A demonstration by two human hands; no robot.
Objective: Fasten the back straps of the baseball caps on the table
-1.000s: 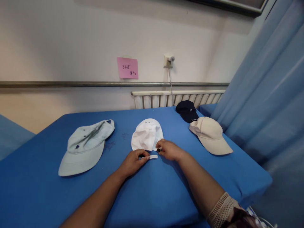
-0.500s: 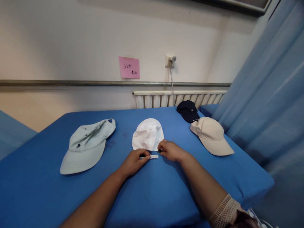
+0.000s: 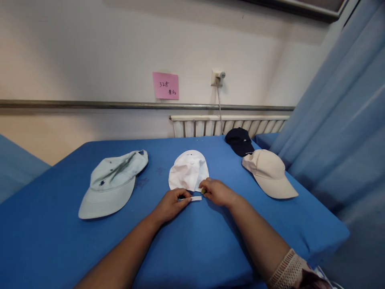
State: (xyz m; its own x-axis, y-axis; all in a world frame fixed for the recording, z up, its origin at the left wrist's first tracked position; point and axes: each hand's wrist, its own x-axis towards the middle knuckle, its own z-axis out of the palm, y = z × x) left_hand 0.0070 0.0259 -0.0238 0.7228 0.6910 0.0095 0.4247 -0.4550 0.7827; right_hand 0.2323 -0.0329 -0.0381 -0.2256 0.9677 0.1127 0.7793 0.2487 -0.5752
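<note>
A white baseball cap (image 3: 188, 170) lies on the blue-covered bed in front of me, its back edge towards me. My left hand (image 3: 173, 204) pinches the cap's white strap (image 3: 196, 198), whose free end points right. At the cap's near right edge, my right hand (image 3: 217, 192) is closed on a small metal buckle (image 3: 203, 190). The strap's end and the buckle are apart, with a short gap between them. My fingers partly hide both pieces.
A pale green cap (image 3: 112, 182) lies on the left. To the right are a beige cap (image 3: 269, 172) and, behind it, a navy cap (image 3: 240, 141). A radiator (image 3: 207, 126) and a rail (image 3: 120, 104) run along the wall; a blue curtain (image 3: 339, 100) hangs at right.
Both hands stay almost in place. The buckle in my right hand has tilted slightly and catches more light. The whole view has shifted a little.
</note>
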